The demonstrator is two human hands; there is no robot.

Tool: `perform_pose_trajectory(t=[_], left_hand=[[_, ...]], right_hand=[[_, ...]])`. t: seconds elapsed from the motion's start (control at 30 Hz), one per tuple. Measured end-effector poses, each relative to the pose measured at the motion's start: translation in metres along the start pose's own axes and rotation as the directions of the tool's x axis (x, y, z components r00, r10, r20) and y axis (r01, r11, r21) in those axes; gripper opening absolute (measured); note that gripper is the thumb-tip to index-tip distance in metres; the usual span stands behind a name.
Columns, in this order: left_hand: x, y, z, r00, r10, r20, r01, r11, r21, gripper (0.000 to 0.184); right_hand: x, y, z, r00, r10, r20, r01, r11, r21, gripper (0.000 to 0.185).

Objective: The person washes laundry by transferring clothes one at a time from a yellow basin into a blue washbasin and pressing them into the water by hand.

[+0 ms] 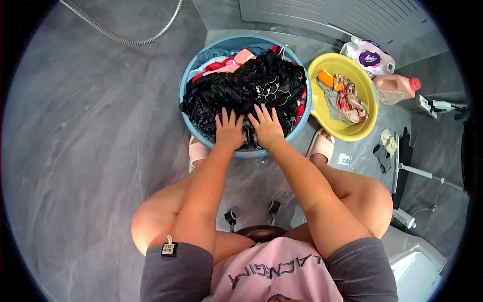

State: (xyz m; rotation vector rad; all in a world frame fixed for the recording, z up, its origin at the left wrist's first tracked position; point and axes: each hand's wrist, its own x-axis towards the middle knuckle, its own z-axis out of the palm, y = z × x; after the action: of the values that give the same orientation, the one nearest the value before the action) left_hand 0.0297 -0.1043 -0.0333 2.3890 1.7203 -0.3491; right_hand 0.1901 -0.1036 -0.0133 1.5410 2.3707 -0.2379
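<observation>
A large blue basin [187, 108] stands on the floor in front of me, heaped with wet clothes. On top lies a black garment [226, 90] with white lettering and a thin white cord. Pink cloth [234, 61], red cloth and blue denim show behind it. My left hand [230, 130] rests on the near part of the black garment with its fingers spread. Beside it, a small gap away, my right hand [266, 128] presses on the same garment, fingers also spread. Some water shows at the basin's near edge. Neither hand grips the cloth.
Right of the basin sits a yellow basin [347, 132] holding patterned cloth [351, 103], grey cloth and an orange item [326, 78]. A white-and-purple package [370, 58] and a pink bottle [395, 89] stand beyond it. A metal shower hose [121, 38] hangs at upper left.
</observation>
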Motion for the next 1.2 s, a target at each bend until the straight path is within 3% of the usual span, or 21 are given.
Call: perform_pose_trajectory(t=[0.13, 0.2, 0.27, 0.33, 0.4, 0.43, 0.47, 0.53, 0.6, 0.67, 0.7, 0.77, 0.8, 0.83, 0.87, 0.97, 1.03, 1.07, 1.13, 1.2], left_hand=[[0.007, -0.005, -0.013, 0.983, 0.029, 0.182, -0.034, 0.999, 0.022, 0.071], [0.01, -0.009, -0.027, 0.972, 0.04, 0.231, -0.047, 0.999, 0.027, 0.07], [0.009, -0.011, -0.055, 0.911, 0.094, 0.401, -0.084, 0.996, -0.042, 0.065], [0.013, -0.016, -0.066, 0.885, 0.128, 0.448, -0.105, 0.992, -0.076, 0.06], [0.014, -0.024, -0.079, 0.856, 0.158, 0.491, -0.122, 0.987, -0.105, 0.055], [0.01, -0.027, -0.098, 0.844, 0.178, 0.505, -0.156, 0.984, -0.085, 0.05], [0.002, -0.029, -0.119, 0.831, 0.194, 0.521, -0.187, 0.98, -0.067, 0.045], [-0.016, -0.028, -0.167, 0.872, 0.117, 0.476, -0.176, 0.981, 0.08, 0.04], [-0.032, -0.036, -0.198, 0.916, 0.164, 0.365, -0.221, 0.968, 0.121, 0.041], [-0.047, -0.043, -0.215, 0.935, 0.18, 0.307, -0.218, 0.971, 0.096, 0.043], [-0.055, -0.045, -0.221, 0.948, 0.227, 0.223, -0.22, 0.974, -0.056, 0.044], [-0.072, -0.051, -0.234, 0.954, 0.288, 0.089, -0.249, 0.919, -0.305, 0.048], [-0.082, -0.05, -0.241, 0.95, 0.311, 0.039, -0.269, 0.871, -0.412, 0.05], [-0.085, -0.046, -0.252, 0.952, 0.279, 0.129, -0.177, 0.841, -0.511, 0.053], [-0.091, -0.042, -0.256, 0.961, 0.271, 0.057, -0.202, 0.827, -0.524, 0.054], [-0.11, -0.03, -0.27, 0.972, 0.218, -0.082, -0.233, 0.893, -0.386, 0.057], [-0.113, -0.026, -0.271, 0.966, 0.241, -0.096, -0.259, 0.878, -0.401, 0.058], [-0.116, -0.027, -0.27, 0.959, 0.264, -0.107, -0.284, 0.864, -0.416, 0.058], [-0.115, -0.03, -0.267, 0.961, 0.264, -0.085, -0.274, 0.862, -0.426, 0.06], [-0.109, -0.033, -0.265, 0.972, 0.224, -0.07, -0.232, 0.875, -0.424, 0.061]], right_hand=[[0.002, 0.002, -0.01, 0.999, -0.006, 0.052, 0.005, 1.0, 0.021, 0.067], [0.002, 0.006, -0.027, 0.977, -0.046, 0.208, 0.033, 0.997, 0.069, 0.076], [0.005, 0.011, -0.032, 0.964, -0.07, 0.258, 0.049, 0.995, 0.086, 0.081], [0.002, 0.018, -0.048, 0.949, -0.092, 0.301, 0.064, 0.993, 0.102, 0.086], [-0.009, 0.026, -0.072, 0.893, -0.174, 0.416, 0.093, 0.974, 0.207, 0.082], [-0.004, 0.033, -0.068, 0.901, -0.213, 0.379, 0.149, 0.97, 0.19, 0.063], [0.004, 0.042, -0.07, 0.884, -0.18, 0.431, 0.104, 0.975, 0.194, 0.045], [-0.015, 0.055, -0.114, 0.94, -0.125, 0.318, 0.099, 0.99, 0.098, 0.035], [-0.038, 0.069, -0.155, 0.974, -0.096, 0.205, 0.083, 0.994, 0.071, 0.034], [-0.062, 0.083, -0.187, 0.984, -0.151, 0.093, 0.136, 0.979, 0.151, 0.047], [-0.074, 0.089, -0.197, 0.983, -0.184, -0.009, 0.181, 0.96, 0.215, 0.052], [-0.091, 0.093, -0.208, 0.971, -0.14, -0.192, 0.222, 0.824, 0.522, 0.055], [-0.101, 0.087, -0.218, 0.973, -0.056, -0.224, 0.214, 0.58, 0.786, 0.053], [-0.103, 0.084, -0.229, 0.972, 0.032, -0.232, 0.192, 0.455, 0.869, 0.051], [-0.108, 0.081, -0.241, 0.969, 0.123, -0.215, 0.166, 0.325, 0.931, 0.05], [-0.124, 0.058, -0.274, 0.949, 0.177, -0.262, 0.197, 0.316, 0.928, 0.048], [-0.134, 0.037, -0.278, 0.939, 0.276, -0.204, 0.216, -0.015, 0.976, 0.047], [-0.136, 0.029, -0.275, 0.943, 0.267, -0.197, 0.213, -0.031, 0.977, 0.047], [-0.138, 0.019, -0.268, 0.968, 0.247, -0.038, 0.124, -0.343, 0.931, 0.043], [-0.132, 0.02, -0.263, 0.969, 0.245, -0.033, 0.115, -0.326, 0.938, 0.039]])
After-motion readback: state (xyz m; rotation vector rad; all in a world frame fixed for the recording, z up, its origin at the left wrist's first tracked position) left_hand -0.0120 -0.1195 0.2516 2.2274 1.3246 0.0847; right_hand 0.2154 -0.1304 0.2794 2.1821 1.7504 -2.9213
